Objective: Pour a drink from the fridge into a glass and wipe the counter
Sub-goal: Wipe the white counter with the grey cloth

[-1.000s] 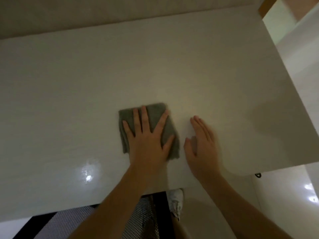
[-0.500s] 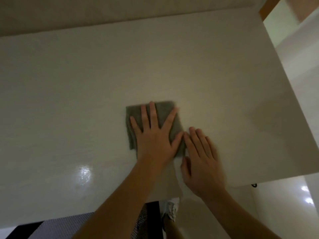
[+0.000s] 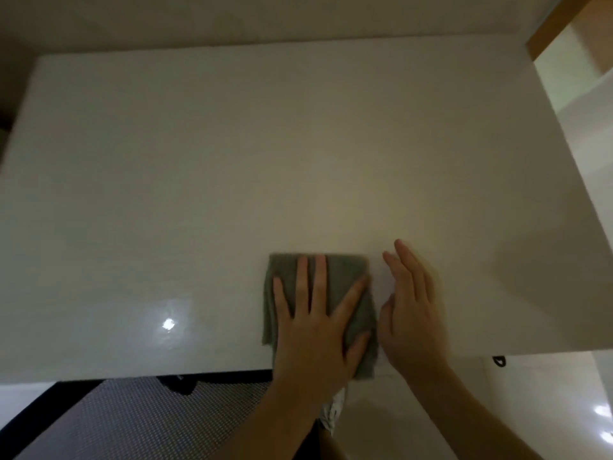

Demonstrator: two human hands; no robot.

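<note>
Grey cloth (image 3: 318, 293) is lying flat under left hand (image 3: 318, 330), fingers spread, pressing not clenching; right hand (image 3: 411, 313) is hovering open just beside, w/ bare tabletop (image 3: 199, 177) stretching leftward.

Left hand (image 3: 318, 330): palm down, fingers spread flat and pointing toward 12 o'clock, thumb angled out toward 2 o'clock. Its bare forearm enters from the bottom edge at about 7 o'clock and runs straight to the wrist.

Right hand (image 3: 411, 313): at 3 o'clock of the left hand, just beside it, fingers extended and held together, pointing toward 11 o'clock, thumb tucked toward the left hand. The fingers are motion-blurred. Its bare forearm enters from about 5 o'clock.

Neither hand is curled around anything.
</note>
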